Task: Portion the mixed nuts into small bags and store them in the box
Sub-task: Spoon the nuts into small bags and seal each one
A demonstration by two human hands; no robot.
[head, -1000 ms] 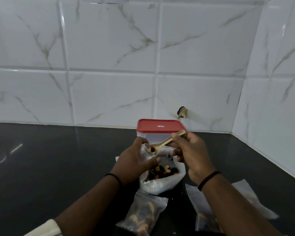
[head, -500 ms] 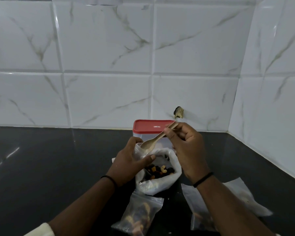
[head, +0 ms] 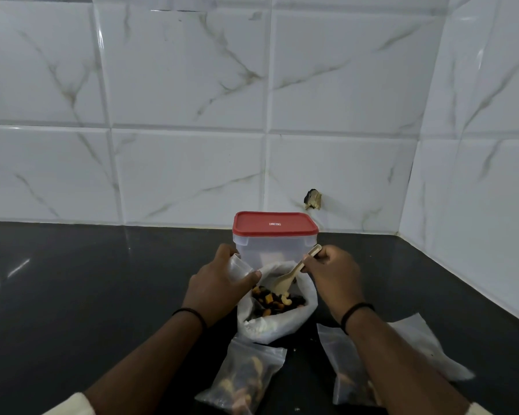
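At lower centre I see the open white plastic bag of mixed nuts (head: 277,322), my right hand (head: 333,275) pinching the pale wooden spoon (head: 291,277) dipped into it and my left hand (head: 219,287) gripping a small clear bag (head: 238,266) at its mouth. Two filled small clear zip bags (head: 243,378) lie on the black worktop (head: 102,295) below. I judge portioning partly done, since the red-lidded clear plastic box (head: 274,238) behind stands closed, storing still ahead.

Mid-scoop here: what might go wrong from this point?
1. The left hand pinches only a small clear bag; its narrow mouth could let nuts drop from the wooden spoon onto the counter.
2. The big soft nut bag stands unsupported and may slump and spill.
3. The box has its red lid on, so storing needs a free hand.
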